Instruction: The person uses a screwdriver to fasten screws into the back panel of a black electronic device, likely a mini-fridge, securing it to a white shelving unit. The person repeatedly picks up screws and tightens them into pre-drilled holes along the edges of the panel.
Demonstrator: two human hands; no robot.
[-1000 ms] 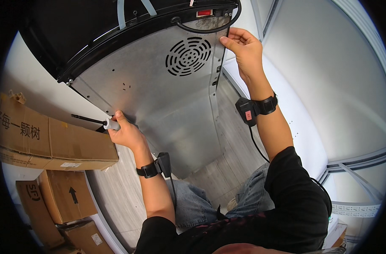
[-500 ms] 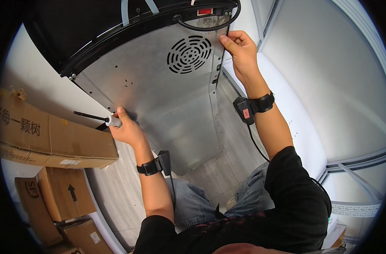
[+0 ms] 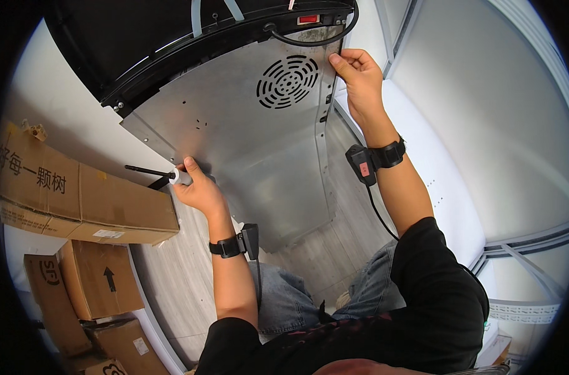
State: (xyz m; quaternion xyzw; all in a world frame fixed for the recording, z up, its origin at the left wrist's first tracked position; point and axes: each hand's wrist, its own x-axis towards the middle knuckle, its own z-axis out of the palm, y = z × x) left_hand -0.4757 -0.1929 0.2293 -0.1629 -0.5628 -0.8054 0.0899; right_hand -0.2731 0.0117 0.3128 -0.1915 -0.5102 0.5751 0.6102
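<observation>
A large bent sheet-metal panel (image 3: 259,169) with a round slotted vent (image 3: 289,82) covers the back of a black appliance (image 3: 128,44). At its upper left the panel stands apart from the black frame, leaving a dark gap. My left hand (image 3: 202,192) is closed around the pale handle of a screwdriver (image 3: 148,170), its black shaft pointing left; the thumb also rests at the panel's left edge. My right hand (image 3: 364,84) pinches the panel's right edge near the top. The fingers behind the panel are hidden.
A red rocker switch (image 3: 308,19) and a looping black cable (image 3: 297,42) are on the frame above. Cardboard boxes (image 3: 91,197) stand at the left. White wall panels (image 3: 484,112) rise at the right, and wooden-look floor (image 3: 172,294) lies below.
The panel and both hands have shifted slightly to the right. At the upper left, the gap between panel and black frame has widened. The screwdriver moved along with my left hand.
</observation>
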